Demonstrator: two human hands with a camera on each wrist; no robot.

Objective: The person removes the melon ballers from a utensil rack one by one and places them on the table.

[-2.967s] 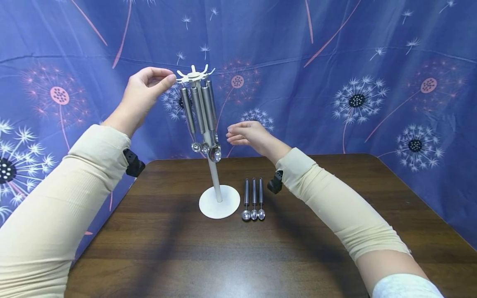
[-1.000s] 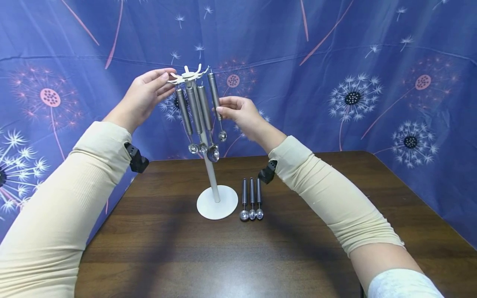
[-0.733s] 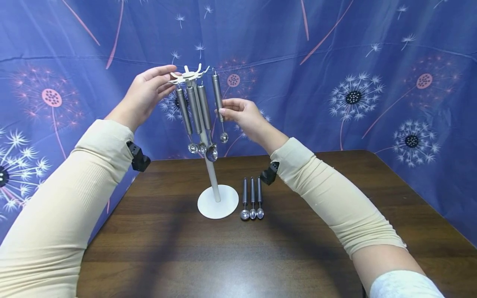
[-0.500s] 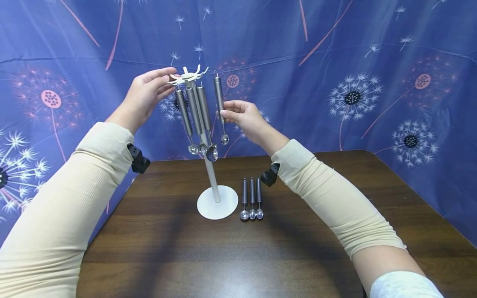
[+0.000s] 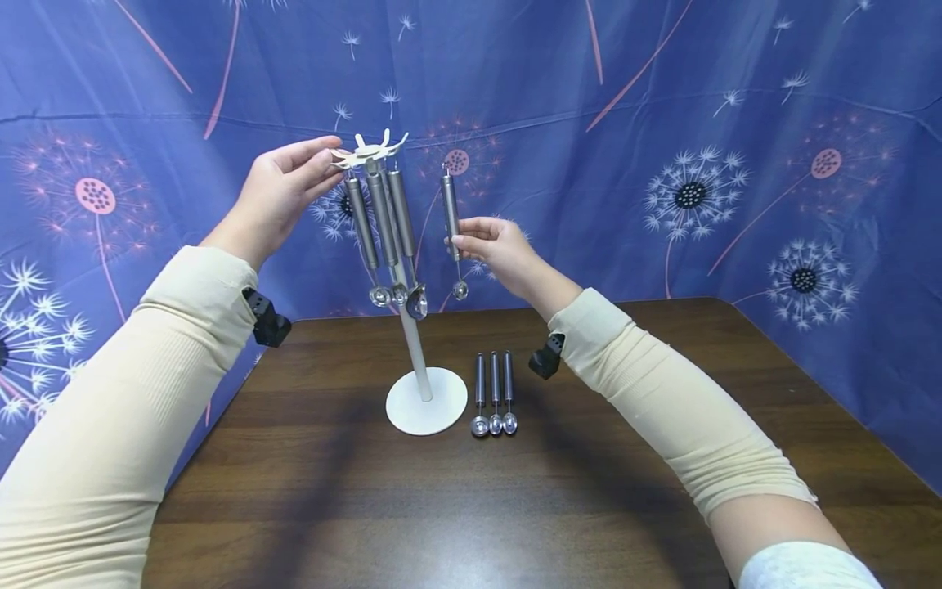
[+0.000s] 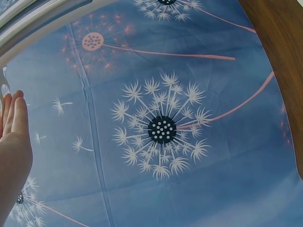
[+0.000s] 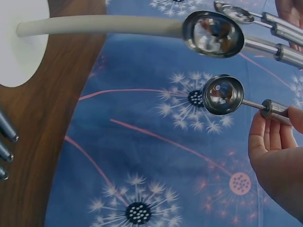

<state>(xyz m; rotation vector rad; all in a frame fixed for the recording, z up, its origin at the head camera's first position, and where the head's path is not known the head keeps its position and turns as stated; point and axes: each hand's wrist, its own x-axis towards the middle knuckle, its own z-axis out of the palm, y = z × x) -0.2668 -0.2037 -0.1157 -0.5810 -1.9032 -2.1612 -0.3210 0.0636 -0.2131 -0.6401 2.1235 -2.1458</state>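
A white stand (image 5: 412, 335) with a ring of curved hooks on top leans slightly left, its round base on the table. Several steel melon ballers (image 5: 381, 217) hang from its hooks. My left hand (image 5: 275, 192) pinches the end of one hook between thumb and fingers; the left wrist view shows only part of that hand. Right of the stand, my right hand (image 5: 500, 249) holds another melon baller (image 5: 450, 213) by the lower handle, scoop down and hanging loop up, apart from the hooks. Its round scoop (image 7: 223, 94) shows plainly in the right wrist view.
Three more melon ballers (image 5: 495, 393) lie side by side on the brown wooden table (image 5: 589, 491), just right of the stand's base. A blue curtain (image 5: 589, 164) with dandelion prints hangs behind the table.
My right hand came up to a melon baller by the hooks, took hold of it, and drew it off to the right and down. The left hand stayed at the stand's top.
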